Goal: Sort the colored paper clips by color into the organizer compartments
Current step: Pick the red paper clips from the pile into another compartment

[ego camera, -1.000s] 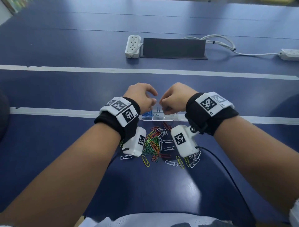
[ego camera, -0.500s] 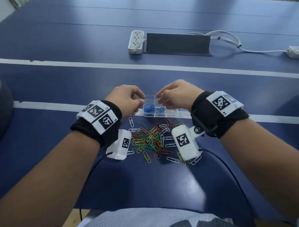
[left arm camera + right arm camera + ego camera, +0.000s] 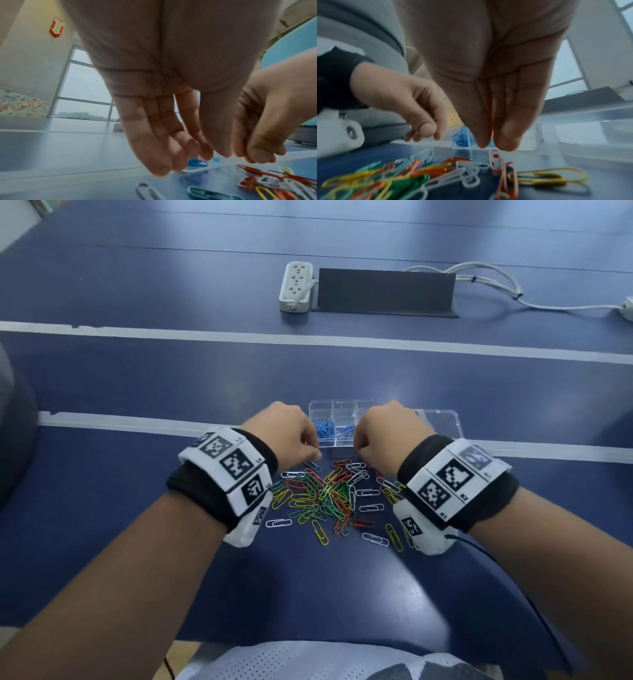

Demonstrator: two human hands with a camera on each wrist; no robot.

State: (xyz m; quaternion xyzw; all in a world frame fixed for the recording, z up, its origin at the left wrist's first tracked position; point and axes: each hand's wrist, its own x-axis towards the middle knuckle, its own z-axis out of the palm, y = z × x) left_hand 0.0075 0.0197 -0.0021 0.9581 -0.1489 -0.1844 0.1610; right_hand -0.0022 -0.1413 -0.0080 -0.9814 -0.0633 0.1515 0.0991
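Note:
A clear organizer [image 3: 343, 405] sits just beyond my hands, with blue clips [image 3: 324, 429] in its left compartment and a few in the one beside it. A mixed pile of colored paper clips [image 3: 325, 494] lies on the blue table in front of it. My left hand [image 3: 313, 455] hovers at the pile's far left edge, fingers hanging loosely and holding nothing [image 3: 214, 154]. My right hand [image 3: 359, 450] points down with thumb and fingers straight and close together [image 3: 493, 145]. Its tips are just above an orange clip [image 3: 495, 162], and nothing is pinched.
The organizer's clear lid [image 3: 590, 135] lies open to the right. Farther back are a white power strip [image 3: 296, 285], a dark panel [image 3: 385, 290] and a white cable [image 3: 513, 294]. White tape lines [image 3: 308, 338] cross the table.
Both hands have drawn back from over the organizer compartments and lowered to the far edge of the clip pile.

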